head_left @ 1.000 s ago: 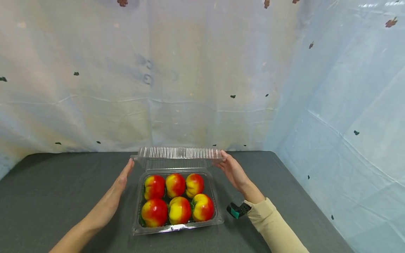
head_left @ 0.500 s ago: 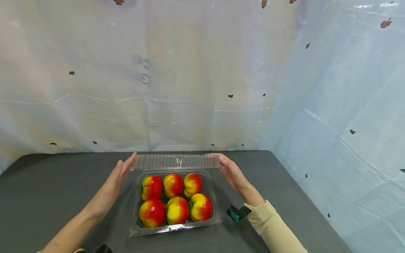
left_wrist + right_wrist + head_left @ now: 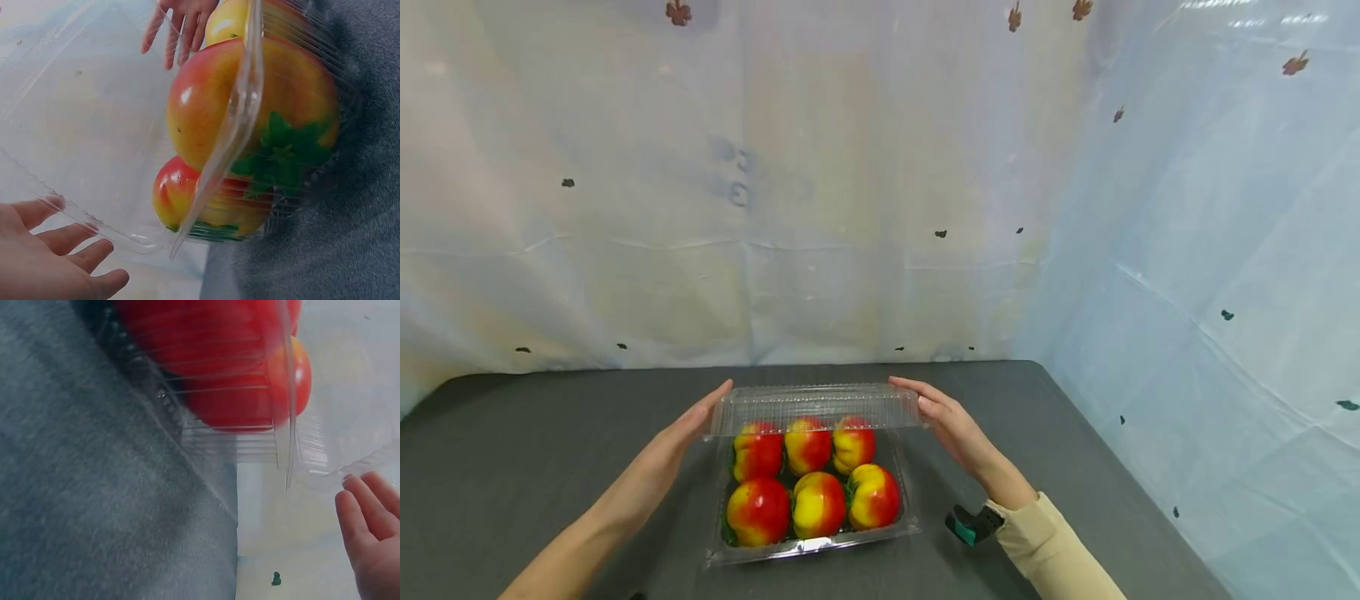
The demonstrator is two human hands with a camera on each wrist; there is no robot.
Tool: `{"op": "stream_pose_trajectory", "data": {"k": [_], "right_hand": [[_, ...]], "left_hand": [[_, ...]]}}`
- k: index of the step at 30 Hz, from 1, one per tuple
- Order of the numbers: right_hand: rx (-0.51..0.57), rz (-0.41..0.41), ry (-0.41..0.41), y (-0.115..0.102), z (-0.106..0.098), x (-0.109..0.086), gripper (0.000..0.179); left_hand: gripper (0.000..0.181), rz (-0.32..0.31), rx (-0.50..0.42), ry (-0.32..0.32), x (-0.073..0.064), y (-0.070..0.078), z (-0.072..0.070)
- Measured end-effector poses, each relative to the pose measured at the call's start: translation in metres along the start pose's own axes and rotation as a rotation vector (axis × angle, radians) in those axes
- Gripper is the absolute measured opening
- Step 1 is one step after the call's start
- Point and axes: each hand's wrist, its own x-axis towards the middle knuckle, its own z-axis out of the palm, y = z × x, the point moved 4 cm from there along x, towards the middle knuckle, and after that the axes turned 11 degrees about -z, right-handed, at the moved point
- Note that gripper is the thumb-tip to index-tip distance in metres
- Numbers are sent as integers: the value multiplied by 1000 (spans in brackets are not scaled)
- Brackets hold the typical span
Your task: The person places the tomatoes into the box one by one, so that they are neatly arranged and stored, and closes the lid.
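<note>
A clear plastic clamshell box [image 3: 898, 492] holds several round red-and-yellow fruits [image 3: 818, 504] in two rows. In the left wrist view, a fruit [image 3: 206, 94] shows green star-shaped leaves at its base. The hinged lid [image 3: 820, 404] leans forward, partly raised, and overlaps the back row in the head view. My left hand [image 3: 658, 462] lies along the lid's left side with fingers extended, fingertips at its edge. At the right side, my right hand [image 3: 958, 429] touches the lid with its fingers nearly straight. Both wrist views show the fingers right at the ribbed lid edge.
The box rests on a dark grey cloth-covered table [image 3: 550, 433]. Behind it hangs a pale plastic sheet curtain [image 3: 820, 167], with another sheet [image 3: 1217, 250] along the right. A dark band with a green patch [image 3: 966, 531] hangs at the right sleeve [image 3: 1048, 542].
The lid has swung forward and down from its more upright position, so it now overlaps the back fruits. Both hands have moved with it. The box base and fruits stay in place.
</note>
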Motion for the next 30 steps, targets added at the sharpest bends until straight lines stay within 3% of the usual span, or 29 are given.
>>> {"op": "stream_pose_trajectory", "data": {"k": [10, 18, 30], "right_hand": [[-21, -27, -48, -1, -2, -13, 57], [-6, -16, -93, 3, -3, -21, 55], [24, -46, -157, 8, -1, -28, 60]], "left_hand": [[58, -75, 18, -43, -5, -11, -1], [61, -219, 58, -94, -8, -19, -2], [64, -129, 170, -77, -17, -29, 1]]}}
